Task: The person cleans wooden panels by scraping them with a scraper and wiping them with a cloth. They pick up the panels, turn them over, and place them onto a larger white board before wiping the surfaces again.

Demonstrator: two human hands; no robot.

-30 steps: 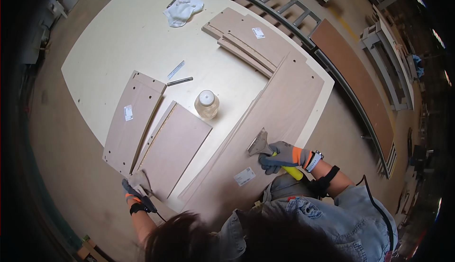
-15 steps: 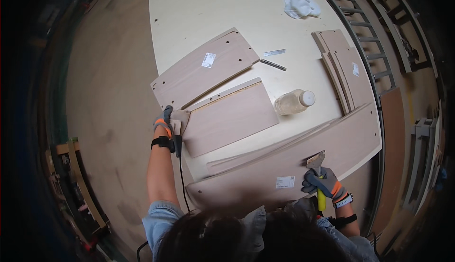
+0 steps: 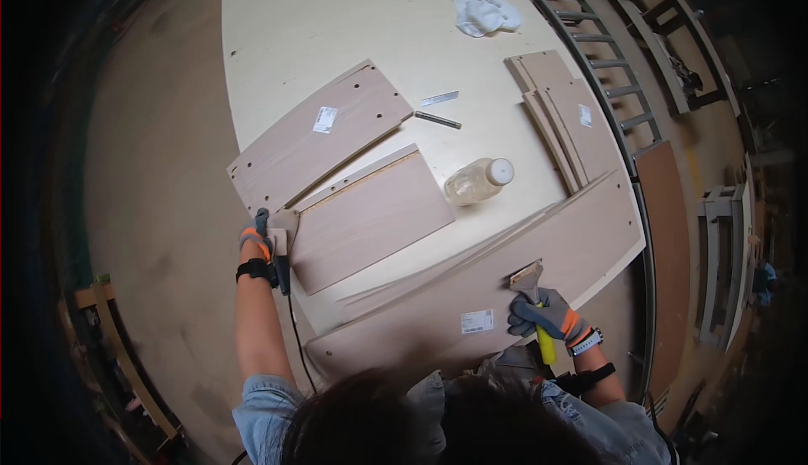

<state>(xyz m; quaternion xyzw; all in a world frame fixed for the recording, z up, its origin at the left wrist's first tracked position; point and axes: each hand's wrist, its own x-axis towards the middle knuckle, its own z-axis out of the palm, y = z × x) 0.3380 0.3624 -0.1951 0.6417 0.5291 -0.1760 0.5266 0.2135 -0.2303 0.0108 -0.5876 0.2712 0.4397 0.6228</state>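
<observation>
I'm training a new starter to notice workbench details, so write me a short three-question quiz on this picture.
1. True or false: the right hand holds a scraper by its yellow handle.

2. Multiple choice: what colour is the cap on the bottle?
A) Red
B) White
C) Black

3. Fill in the blank: compared with the bottle, the cloth lies ______ (nearer to / farther from) the right hand.

Key: 1. True. 2. B. 3. Farther from.
</observation>
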